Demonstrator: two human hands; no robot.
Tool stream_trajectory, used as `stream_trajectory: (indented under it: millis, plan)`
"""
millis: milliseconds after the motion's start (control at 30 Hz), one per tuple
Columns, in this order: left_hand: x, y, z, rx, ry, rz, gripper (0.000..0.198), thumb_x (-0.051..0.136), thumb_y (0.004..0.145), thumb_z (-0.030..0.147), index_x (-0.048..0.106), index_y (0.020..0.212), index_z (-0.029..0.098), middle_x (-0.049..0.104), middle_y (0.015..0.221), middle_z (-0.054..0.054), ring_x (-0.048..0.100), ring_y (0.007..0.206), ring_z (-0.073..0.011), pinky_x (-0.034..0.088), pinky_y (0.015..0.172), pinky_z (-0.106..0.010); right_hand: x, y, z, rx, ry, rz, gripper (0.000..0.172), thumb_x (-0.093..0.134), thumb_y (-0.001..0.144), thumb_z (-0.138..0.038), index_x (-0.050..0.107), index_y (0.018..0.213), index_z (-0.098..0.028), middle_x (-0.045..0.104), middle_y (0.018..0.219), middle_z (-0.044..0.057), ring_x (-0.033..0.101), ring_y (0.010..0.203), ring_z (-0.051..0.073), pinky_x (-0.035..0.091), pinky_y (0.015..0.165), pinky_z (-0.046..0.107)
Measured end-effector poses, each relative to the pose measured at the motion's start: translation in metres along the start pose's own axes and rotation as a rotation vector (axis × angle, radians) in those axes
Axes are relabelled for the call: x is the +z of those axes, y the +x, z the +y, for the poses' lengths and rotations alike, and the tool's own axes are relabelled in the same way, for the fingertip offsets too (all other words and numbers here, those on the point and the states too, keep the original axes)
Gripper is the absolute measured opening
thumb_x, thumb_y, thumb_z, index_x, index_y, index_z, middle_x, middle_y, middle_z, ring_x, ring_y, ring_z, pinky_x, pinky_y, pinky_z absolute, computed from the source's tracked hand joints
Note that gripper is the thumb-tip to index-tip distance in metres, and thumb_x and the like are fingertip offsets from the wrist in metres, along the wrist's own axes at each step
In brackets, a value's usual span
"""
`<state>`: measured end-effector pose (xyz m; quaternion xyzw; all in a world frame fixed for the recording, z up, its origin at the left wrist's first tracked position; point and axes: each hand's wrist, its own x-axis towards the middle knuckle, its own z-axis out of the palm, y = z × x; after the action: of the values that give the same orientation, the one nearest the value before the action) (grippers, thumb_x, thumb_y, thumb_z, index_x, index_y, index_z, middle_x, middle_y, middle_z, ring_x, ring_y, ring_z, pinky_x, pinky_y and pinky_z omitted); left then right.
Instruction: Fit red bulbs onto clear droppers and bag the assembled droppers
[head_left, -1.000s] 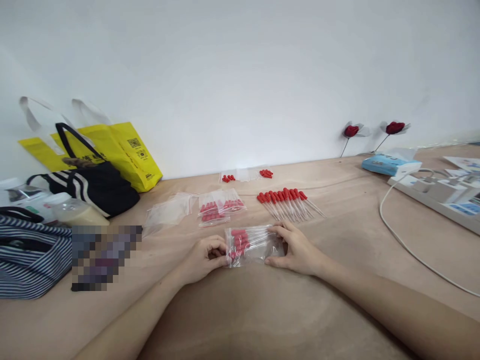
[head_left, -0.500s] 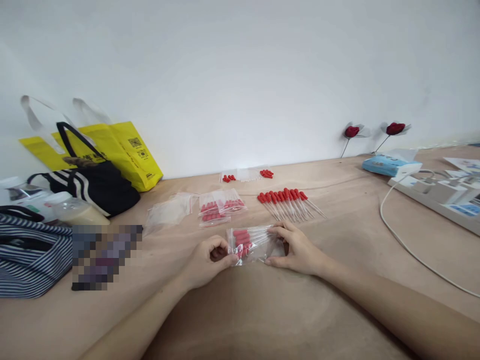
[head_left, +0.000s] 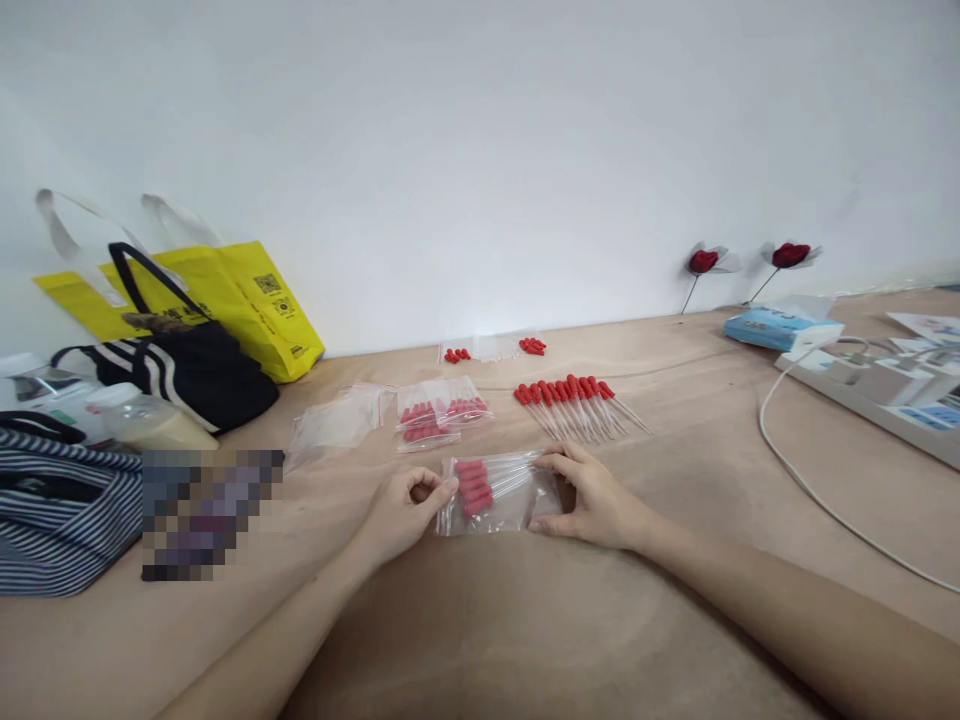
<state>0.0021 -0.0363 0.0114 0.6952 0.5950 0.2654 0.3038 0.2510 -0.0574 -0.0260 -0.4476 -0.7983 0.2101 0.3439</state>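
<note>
A clear zip bag point(head_left: 502, 515) lies flat in front of me, with several red-bulbed droppers point(head_left: 474, 487) inside, their bulbs to the left and thin stems to the right. My left hand point(head_left: 409, 508) pinches the bag's left edge between thumb and forefinger. At the bag's right end, my right hand point(head_left: 589, 497) grips it with thumb and fingers. Behind the right hand, loose droppers point(head_left: 574, 400) lie in a fanned row, red bulbs away from me. Filled bags with red bulbs point(head_left: 442, 410) overlap behind the left hand, beside flat clear bags point(head_left: 337, 425).
Near the wall are small red pieces point(head_left: 532, 346) and clear plastic. A yellow bag point(head_left: 262, 310), black bag point(head_left: 202, 375), bottle point(head_left: 161, 425) and striped bag point(head_left: 67, 520) crowd the left. Right are a tissue pack point(head_left: 780, 328), power strip point(head_left: 892, 385), cable point(head_left: 810, 502) and two fabric roses point(head_left: 789, 256).
My left hand has shifted slightly left and up along the bag's edge. The bag now looks flatter and more spread out, its droppers more evenly lined up. My right hand has hardly moved.
</note>
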Motion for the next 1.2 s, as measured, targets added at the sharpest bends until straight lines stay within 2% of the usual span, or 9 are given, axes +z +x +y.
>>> stream_trajectory:
  millis: [200, 333, 433, 500, 633, 867, 967, 1100, 1200]
  plan:
    - [0.005, 0.013, 0.004, 0.000, 0.107, 0.048, 0.032, 0.058, 0.061, 0.047, 0.056, 0.052, 0.016, 0.054, 0.061, 0.000, 0.050, 0.065, -0.0156, 0.037, 0.060, -0.025, 0.000, 0.000, 0.000, 0.000, 0.009, 0.009, 0.057, 0.071, 0.058, -0.042, 0.053, 0.106, -0.017, 0.050, 0.104, 0.009, 0.051, 0.094, 0.021, 0.043, 0.080, 0.035]
    - [-0.003, 0.009, 0.017, -0.194, -0.234, -0.143, 0.033, 0.063, 0.056, 0.046, 0.050, 0.053, 0.016, 0.049, 0.053, 0.004, 0.047, 0.053, -0.0106, 0.039, 0.052, -0.023, -0.001, 0.000, -0.001, -0.005, 0.017, 0.007, 0.056, 0.072, 0.058, -0.041, 0.054, 0.106, -0.017, 0.050, 0.105, 0.009, 0.050, 0.095, 0.022, 0.043, 0.081, 0.035]
    - [-0.012, 0.000, 0.023, -0.366, -0.419, -0.320, 0.033, 0.069, 0.052, 0.042, 0.054, 0.063, 0.015, 0.059, 0.062, 0.001, 0.053, 0.055, -0.0104, 0.041, 0.050, -0.021, -0.001, 0.000, -0.002, -0.012, 0.020, 0.001, 0.055, 0.071, 0.058, -0.041, 0.054, 0.105, -0.016, 0.050, 0.106, 0.009, 0.049, 0.098, 0.022, 0.042, 0.083, 0.035]
    - [-0.017, -0.006, 0.024, -0.395, -0.449, -0.348, 0.031, 0.071, 0.053, 0.038, 0.056, 0.065, 0.014, 0.061, 0.063, 0.001, 0.053, 0.052, -0.0094, 0.040, 0.048, -0.019, -0.002, 0.000, -0.002, -0.013, 0.022, -0.008, 0.054, 0.071, 0.060, -0.040, 0.053, 0.106, -0.017, 0.051, 0.106, 0.009, 0.049, 0.098, 0.021, 0.042, 0.084, 0.035]
    - [-0.030, -0.013, 0.028, -0.300, -0.564, -0.229, 0.023, 0.071, 0.057, 0.030, 0.055, 0.063, 0.015, 0.059, 0.055, 0.003, 0.051, 0.045, -0.0071, 0.039, 0.042, -0.016, -0.002, 0.000, -0.003, -0.014, 0.022, -0.020, 0.054, 0.070, 0.060, -0.040, 0.053, 0.106, -0.017, 0.050, 0.107, 0.009, 0.049, 0.099, 0.022, 0.041, 0.084, 0.036]
    - [-0.051, 0.022, 0.046, -0.173, -0.912, 0.328, 0.009, 0.059, 0.065, 0.006, 0.054, 0.061, 0.013, 0.061, 0.057, 0.000, 0.059, 0.049, -0.0106, 0.048, 0.047, -0.020, -0.003, 0.001, -0.003, -0.012, 0.026, -0.039, 0.056, 0.071, 0.059, -0.040, 0.052, 0.106, -0.017, 0.049, 0.108, 0.009, 0.048, 0.099, 0.022, 0.041, 0.085, 0.036]
    - [-0.039, 0.057, 0.047, -0.161, -0.951, 0.495, 0.014, 0.056, 0.068, 0.004, 0.050, 0.060, 0.014, 0.060, 0.056, 0.000, 0.059, 0.050, -0.0098, 0.048, 0.047, -0.019, -0.002, 0.001, -0.003, -0.017, 0.027, -0.038, 0.055, 0.071, 0.059, -0.039, 0.052, 0.106, -0.017, 0.049, 0.107, 0.009, 0.048, 0.099, 0.022, 0.041, 0.085, 0.037]
    - [-0.007, 0.101, 0.038, -0.219, -0.914, 0.540, 0.019, 0.053, 0.070, 0.003, 0.044, 0.060, 0.016, 0.054, 0.051, 0.004, 0.054, 0.043, -0.0068, 0.047, 0.047, -0.018, -0.003, 0.001, -0.003, -0.015, 0.027, -0.034, 0.055, 0.071, 0.060, -0.039, 0.052, 0.106, -0.017, 0.049, 0.107, 0.009, 0.048, 0.100, 0.022, 0.040, 0.086, 0.037]
    - [0.013, 0.115, 0.032, -0.254, -0.839, 0.557, 0.021, 0.049, 0.073, 0.004, 0.040, 0.059, 0.016, 0.051, 0.052, 0.004, 0.055, 0.047, -0.0060, 0.049, 0.054, -0.020, -0.004, 0.000, -0.004, -0.012, 0.031, -0.042, 0.056, 0.071, 0.059, -0.040, 0.052, 0.107, -0.017, 0.049, 0.107, 0.009, 0.047, 0.100, 0.022, 0.040, 0.086, 0.037]
